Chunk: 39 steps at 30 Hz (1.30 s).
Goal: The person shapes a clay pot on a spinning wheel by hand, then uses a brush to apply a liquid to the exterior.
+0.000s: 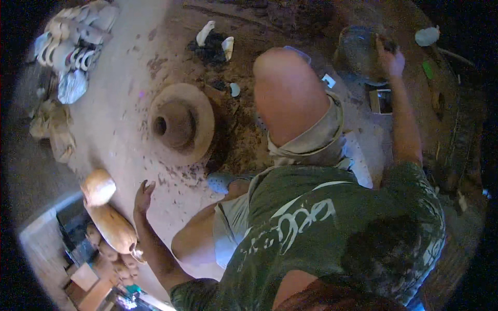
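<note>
On a round wheel disc (203, 122) left of my knees stands a brown clay pot (179, 127) with a narrow, dark opening. My left hand (143, 198) is raised to the near left of the pot, apart from it, with finger and thumb parted and nothing seen between them. Far to the right, my right arm reaches to a dark round bucket (358, 54). At the bucket's right rim, my right hand (391, 59) has its fingers bent about a small dark thing, too dim to name.
Two pale rounded vessels (111, 225) lie near my left arm, with several small pots (122, 267) beyond. White curved pieces (72, 44) are stacked far left. Ahead are a dark bowl-like thing (210, 49) with white pieces and a small box (381, 101). Wet clay spatters the floor.
</note>
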Available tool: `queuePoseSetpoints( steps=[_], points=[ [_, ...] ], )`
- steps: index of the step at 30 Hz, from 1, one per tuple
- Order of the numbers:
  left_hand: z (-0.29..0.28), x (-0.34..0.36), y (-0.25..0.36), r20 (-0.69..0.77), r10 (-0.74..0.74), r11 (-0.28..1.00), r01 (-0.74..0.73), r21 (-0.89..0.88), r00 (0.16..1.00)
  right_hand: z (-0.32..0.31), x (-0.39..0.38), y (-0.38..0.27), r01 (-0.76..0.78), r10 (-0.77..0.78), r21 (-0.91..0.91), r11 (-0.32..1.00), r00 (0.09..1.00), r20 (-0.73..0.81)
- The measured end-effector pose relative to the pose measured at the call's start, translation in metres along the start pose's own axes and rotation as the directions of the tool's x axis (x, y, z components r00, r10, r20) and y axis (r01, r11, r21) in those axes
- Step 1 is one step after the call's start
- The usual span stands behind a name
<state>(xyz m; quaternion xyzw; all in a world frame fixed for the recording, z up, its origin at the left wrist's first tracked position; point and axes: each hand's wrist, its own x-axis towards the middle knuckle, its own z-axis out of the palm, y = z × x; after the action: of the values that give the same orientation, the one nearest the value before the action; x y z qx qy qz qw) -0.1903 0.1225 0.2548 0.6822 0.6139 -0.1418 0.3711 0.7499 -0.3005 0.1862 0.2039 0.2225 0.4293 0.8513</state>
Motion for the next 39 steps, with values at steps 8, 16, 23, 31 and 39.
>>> queuePoseSetpoints(
  steps=[8,16,23,31,39],
  points=[
    [0.062,-0.013,-0.017,0.241,-0.229,0.931,0.284,-0.229,0.943,-0.031,-0.014,-0.019,-0.234,-0.045,0.220,-0.947,0.775,0.631],
    [0.039,-0.052,-0.078,0.056,-0.337,0.876,0.335,-0.347,0.940,-0.048,-0.017,0.016,-0.480,-0.340,0.350,-0.804,0.855,0.391],
    [0.050,-0.111,-0.082,0.055,-0.368,0.863,0.363,-0.351,0.928,-0.075,-0.024,0.009,0.077,0.303,0.331,-0.941,0.628,0.717],
    [0.070,-0.165,-0.062,-0.059,-0.372,0.853,0.316,-0.415,0.926,-0.041,0.018,0.068,-0.433,-0.309,0.333,-0.837,0.878,0.365],
    [0.025,-0.138,-0.045,-0.239,-0.088,0.987,0.117,0.113,0.967,-0.023,0.118,0.042,0.110,0.406,0.545,-0.831,0.790,0.460]
  ],
)
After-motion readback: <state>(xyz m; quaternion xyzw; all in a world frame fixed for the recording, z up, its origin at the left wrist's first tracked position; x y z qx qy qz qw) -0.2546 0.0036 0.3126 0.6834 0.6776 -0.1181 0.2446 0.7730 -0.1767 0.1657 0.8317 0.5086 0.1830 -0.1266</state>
